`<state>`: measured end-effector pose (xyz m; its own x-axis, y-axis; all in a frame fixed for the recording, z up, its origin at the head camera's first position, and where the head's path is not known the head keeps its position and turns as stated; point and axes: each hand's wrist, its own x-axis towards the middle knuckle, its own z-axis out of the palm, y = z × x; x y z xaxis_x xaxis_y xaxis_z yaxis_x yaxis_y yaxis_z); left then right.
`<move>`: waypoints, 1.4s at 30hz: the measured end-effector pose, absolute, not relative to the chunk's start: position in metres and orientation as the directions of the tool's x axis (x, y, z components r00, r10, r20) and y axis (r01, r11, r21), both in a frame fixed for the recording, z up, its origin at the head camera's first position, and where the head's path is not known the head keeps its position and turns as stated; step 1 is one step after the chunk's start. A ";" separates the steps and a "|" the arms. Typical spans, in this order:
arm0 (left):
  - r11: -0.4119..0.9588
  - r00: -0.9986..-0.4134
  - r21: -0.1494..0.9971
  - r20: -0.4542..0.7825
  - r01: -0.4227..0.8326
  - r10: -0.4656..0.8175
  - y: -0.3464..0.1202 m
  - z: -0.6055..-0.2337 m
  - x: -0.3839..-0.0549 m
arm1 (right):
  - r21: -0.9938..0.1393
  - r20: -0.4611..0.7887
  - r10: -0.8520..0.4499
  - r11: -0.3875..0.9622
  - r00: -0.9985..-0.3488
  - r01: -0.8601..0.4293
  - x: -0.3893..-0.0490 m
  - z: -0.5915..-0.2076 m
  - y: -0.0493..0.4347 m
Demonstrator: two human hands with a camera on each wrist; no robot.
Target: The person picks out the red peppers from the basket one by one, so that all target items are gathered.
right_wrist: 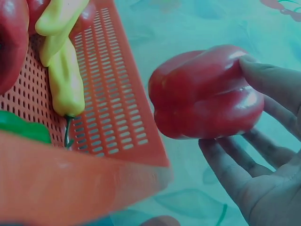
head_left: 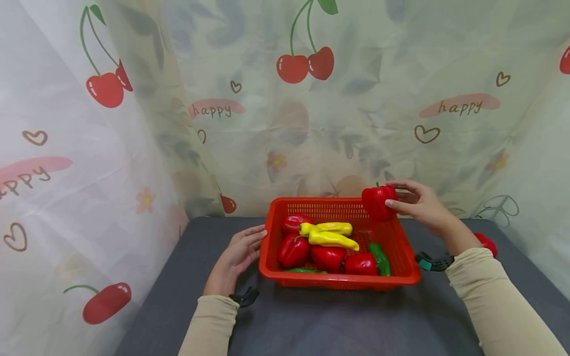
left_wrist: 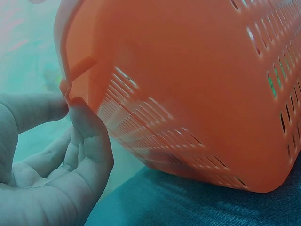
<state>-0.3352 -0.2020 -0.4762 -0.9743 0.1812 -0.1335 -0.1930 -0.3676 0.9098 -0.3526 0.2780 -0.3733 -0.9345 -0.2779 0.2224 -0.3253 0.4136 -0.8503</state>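
Note:
A red plastic basket (head_left: 338,281) with slotted walls stands on the dark table, holding red bell peppers (head_left: 294,251), two yellow peppers (head_left: 331,240) and green peppers (head_left: 380,259). At its left end, my left hand (head_left: 240,254) pinches the rim (left_wrist: 66,75) between thumb and finger. My right hand (head_left: 423,205) grips a red bell pepper (head_left: 376,203) above the basket's back right corner, stem up. In the right wrist view, the thumb lies on one side of this bell pepper (right_wrist: 202,99) and the fingers on the other.
Another red object (head_left: 486,244), partly hidden by the right forearm, lies on the table (head_left: 356,326) right of the basket. A printed curtain (head_left: 320,148) with cherries and hearts hangs close behind the basket and along both sides.

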 end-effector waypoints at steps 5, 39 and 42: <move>-0.360 -0.971 0.912 -0.131 -0.196 0.198 -0.202 -0.475 -0.336 | -0.884 0.259 -0.213 0.340 -0.942 -0.320 -0.345 -0.372 0.294; -0.346 -0.972 0.915 -0.148 -0.205 0.183 -0.201 -0.476 -0.337 | -0.928 0.192 0.019 0.329 -0.981 -0.176 -0.303 -0.421 0.396; -0.348 -0.973 0.915 -0.150 -0.203 0.174 -0.201 -0.477 -0.337 | -0.904 0.188 0.024 0.394 -0.982 -0.164 -0.297 -0.425 0.399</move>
